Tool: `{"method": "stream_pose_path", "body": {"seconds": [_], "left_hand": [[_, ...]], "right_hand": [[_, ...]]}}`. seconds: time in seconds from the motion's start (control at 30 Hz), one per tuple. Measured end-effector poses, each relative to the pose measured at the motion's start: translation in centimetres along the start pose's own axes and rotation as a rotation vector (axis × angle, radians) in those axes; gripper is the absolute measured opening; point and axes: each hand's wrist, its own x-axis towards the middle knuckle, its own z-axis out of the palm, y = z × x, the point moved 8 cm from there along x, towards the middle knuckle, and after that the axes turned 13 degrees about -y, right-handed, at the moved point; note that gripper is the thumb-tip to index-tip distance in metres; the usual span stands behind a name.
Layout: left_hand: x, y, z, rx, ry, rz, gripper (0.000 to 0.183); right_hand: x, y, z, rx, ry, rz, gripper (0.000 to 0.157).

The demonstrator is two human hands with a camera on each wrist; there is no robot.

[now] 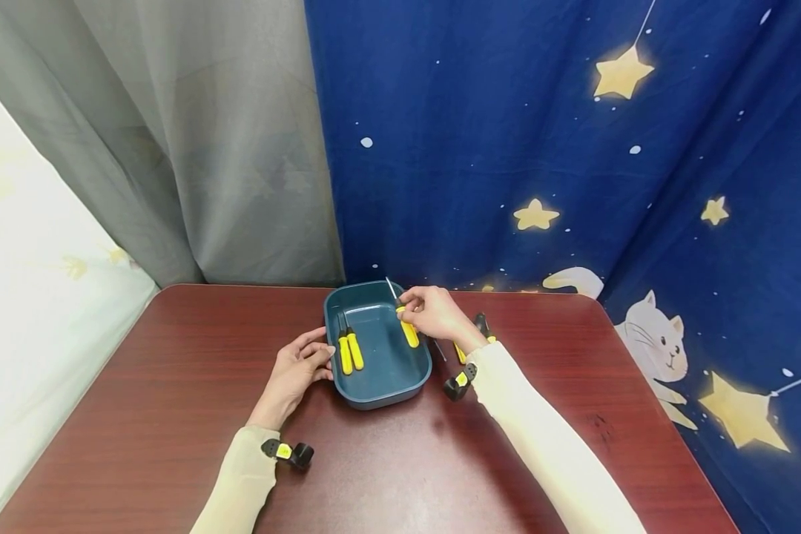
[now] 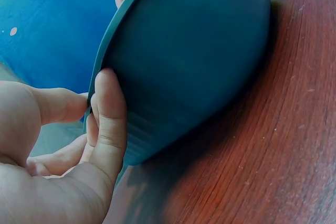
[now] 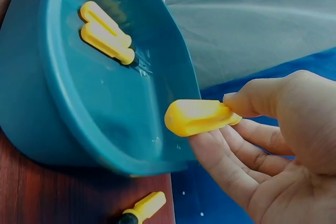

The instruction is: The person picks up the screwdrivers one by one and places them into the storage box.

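A teal plastic bin (image 1: 380,399) stands on the table, with two yellow-handled screwdrivers (image 1: 350,352) lying side by side along its left part. At the bin's left wall, my left hand (image 1: 298,365) pinches the rim between thumb and fingers, as the left wrist view shows on the bin (image 2: 194,51). Over the bin's right side, my right hand (image 1: 434,311) holds another screwdriver (image 3: 197,116) between thumb and fingers. Its yellow handle tilts down toward the bin, and its thin metal shaft points up and away.
On the table (image 1: 541,445) right of the bin lie more yellow-and-black tools (image 1: 482,324), partly hidden by my right wrist. One yellow-and-black handle (image 3: 149,206) shows beside the bin in the right wrist view. Grey and blue curtains (image 1: 440,148) hang behind the table's back edge.
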Motion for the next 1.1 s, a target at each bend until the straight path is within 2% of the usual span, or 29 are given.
{"method": "stream_pose_path", "body": {"seconds": [0.3,0.67,1.1], "left_hand": [[0.1,0.1,0.1,0.006,0.004,-0.005,0.054],[0.0,0.1,0.1,-0.003,0.005,-0.014,0.054],[-0.2,0.0,0.1,0.007,0.004,-0.009,0.053]], "right_hand": [[1.0,-0.6,0.8,0.054,-0.064,-0.002,0.029],[2.7,-1.6,1.8,-0.026,-0.095,0.007,0.031],[4.0,-1.8,3.1,-0.018,-0.173,0.064,0.030]]}}
